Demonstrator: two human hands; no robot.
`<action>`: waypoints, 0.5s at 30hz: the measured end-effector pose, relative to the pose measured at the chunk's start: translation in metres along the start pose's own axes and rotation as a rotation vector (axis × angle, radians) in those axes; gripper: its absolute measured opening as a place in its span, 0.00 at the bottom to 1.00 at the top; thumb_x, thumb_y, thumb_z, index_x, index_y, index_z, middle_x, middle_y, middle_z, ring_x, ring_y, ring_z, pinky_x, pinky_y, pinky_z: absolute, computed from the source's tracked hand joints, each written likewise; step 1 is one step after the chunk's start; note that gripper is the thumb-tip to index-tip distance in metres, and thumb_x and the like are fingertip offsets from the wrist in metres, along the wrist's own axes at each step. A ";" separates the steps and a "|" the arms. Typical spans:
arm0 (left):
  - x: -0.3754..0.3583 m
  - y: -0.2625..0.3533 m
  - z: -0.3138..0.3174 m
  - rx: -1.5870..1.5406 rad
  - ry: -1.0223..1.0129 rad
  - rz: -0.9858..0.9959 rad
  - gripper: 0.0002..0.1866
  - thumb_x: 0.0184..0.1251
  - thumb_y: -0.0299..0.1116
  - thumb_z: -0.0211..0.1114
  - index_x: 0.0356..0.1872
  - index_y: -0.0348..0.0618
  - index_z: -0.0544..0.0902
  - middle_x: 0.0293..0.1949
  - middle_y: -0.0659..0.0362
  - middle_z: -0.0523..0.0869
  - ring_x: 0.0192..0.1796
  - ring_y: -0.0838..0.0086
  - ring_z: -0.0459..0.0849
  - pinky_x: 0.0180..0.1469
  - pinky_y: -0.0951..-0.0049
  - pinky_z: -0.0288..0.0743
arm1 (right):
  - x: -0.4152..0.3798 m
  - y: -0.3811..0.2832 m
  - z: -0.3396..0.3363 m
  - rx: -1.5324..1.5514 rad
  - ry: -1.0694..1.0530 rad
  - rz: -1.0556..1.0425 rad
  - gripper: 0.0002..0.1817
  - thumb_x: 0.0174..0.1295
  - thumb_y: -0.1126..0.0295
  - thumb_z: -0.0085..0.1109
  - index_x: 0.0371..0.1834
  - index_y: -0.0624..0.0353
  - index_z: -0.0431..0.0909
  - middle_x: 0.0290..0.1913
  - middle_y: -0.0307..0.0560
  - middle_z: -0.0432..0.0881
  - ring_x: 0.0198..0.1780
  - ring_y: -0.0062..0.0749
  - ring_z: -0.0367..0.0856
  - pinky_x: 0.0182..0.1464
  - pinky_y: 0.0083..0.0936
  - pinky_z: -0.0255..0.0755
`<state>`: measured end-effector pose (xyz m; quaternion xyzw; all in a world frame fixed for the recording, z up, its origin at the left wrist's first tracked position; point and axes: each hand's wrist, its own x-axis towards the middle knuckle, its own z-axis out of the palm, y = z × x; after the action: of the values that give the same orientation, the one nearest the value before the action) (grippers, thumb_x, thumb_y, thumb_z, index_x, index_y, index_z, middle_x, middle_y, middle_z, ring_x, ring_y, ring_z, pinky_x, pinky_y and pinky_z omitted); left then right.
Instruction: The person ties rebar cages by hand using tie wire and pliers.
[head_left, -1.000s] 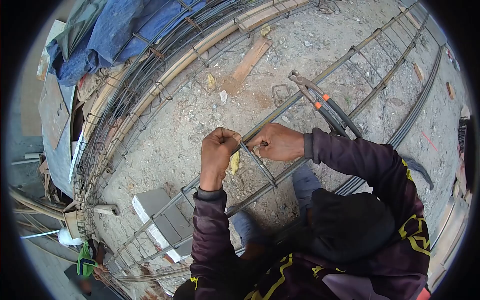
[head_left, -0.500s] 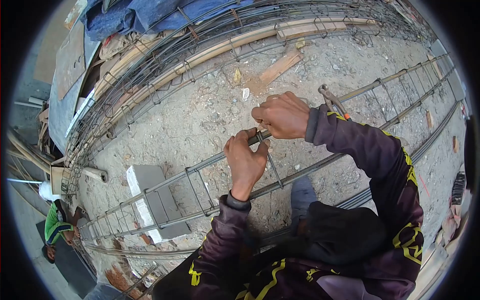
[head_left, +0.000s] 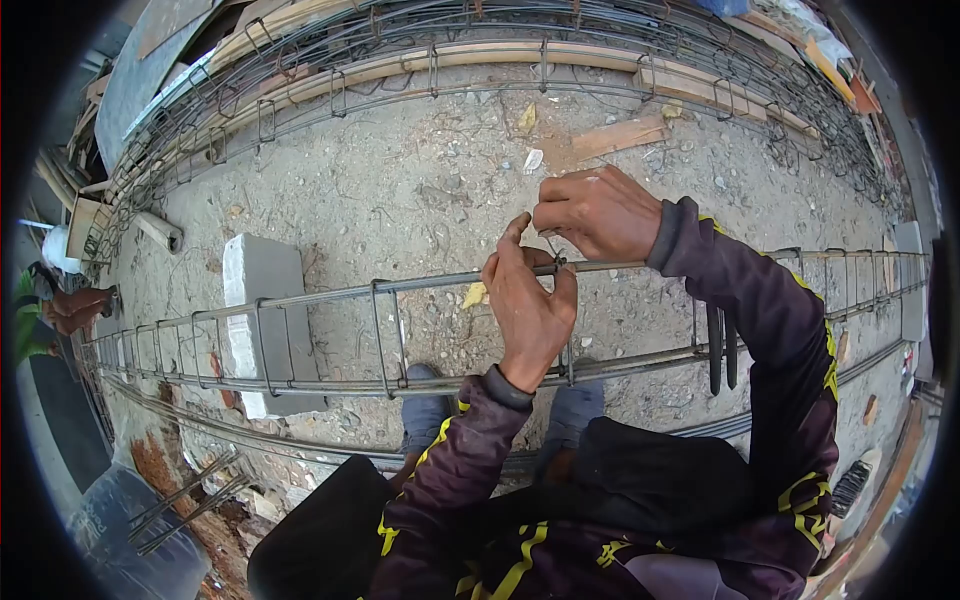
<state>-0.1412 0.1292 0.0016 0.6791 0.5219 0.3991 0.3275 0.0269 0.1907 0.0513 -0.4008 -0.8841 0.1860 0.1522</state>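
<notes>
Item: rebar cage (head_left: 330, 340), long, lying level across my view from the left edge to the right, resting on a grey concrete block (head_left: 262, 300) at left. Its rectangular stirrups (head_left: 388, 335) stand upright at intervals along the bars.

Item: top longitudinal bar (head_left: 440, 285) of that cage. Both my hands meet on it, just right of centre.

Item: my left hand (head_left: 528, 305). It sits over the top bar, thumb and forefinger raised and pinched together at the crossing of bar and stirrup; the other fingers curl under the bar. What it pinches looks like thin tie wire (head_left: 556, 258), though it is too fine for me to be sure.

Item: my right hand (head_left: 598, 212). It is just beyond the left, touching it at the fingertips, fingers bent and pressed together around the same crossing. I cannot tell exactly what lies inside the grip.

Item: pincers (head_left: 722, 345), dark handles, hanging on the cage below my right forearm, apart from both hands.

Item: ground, sandy gravel (head_left: 400, 190) with a wood offcut (head_left: 615, 140) and scraps of yellow litter (head_left: 474, 294).

Item: second rebar cage (head_left: 330, 75) with timber boards, curving across the far edge.

Item: another person (head_left: 45, 300), crouched at the far left, well apart from me.

Item: my feet in grey shoes (head_left: 425, 405), under the cage.
</notes>
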 end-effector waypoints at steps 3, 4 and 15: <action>0.001 0.000 -0.003 0.001 -0.027 -0.021 0.34 0.54 0.27 0.70 0.64 0.34 0.69 0.32 0.56 0.85 0.44 0.63 0.82 0.63 0.59 0.59 | 0.001 0.008 0.009 0.086 0.007 0.120 0.03 0.54 0.76 0.62 0.32 0.64 0.80 0.32 0.52 0.80 0.34 0.55 0.81 0.37 0.45 0.74; 0.001 0.000 -0.004 0.002 -0.037 -0.032 0.34 0.54 0.28 0.71 0.64 0.34 0.69 0.32 0.56 0.86 0.45 0.63 0.82 0.63 0.59 0.59 | 0.001 0.006 0.007 0.073 -0.157 0.229 0.04 0.52 0.76 0.61 0.30 0.65 0.80 0.31 0.56 0.81 0.35 0.57 0.82 0.38 0.46 0.75; -0.001 -0.003 -0.003 0.066 -0.045 0.050 0.28 0.56 0.28 0.71 0.58 0.33 0.72 0.33 0.55 0.85 0.48 0.61 0.81 0.64 0.57 0.60 | 0.034 0.021 -0.030 0.493 -0.473 0.593 0.17 0.53 0.70 0.67 0.45 0.65 0.83 0.31 0.49 0.83 0.32 0.36 0.82 0.36 0.36 0.76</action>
<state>-0.1451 0.1290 0.0005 0.7109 0.5102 0.3745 0.3066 0.0320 0.2357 0.0722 -0.5352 -0.6707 0.5131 -0.0230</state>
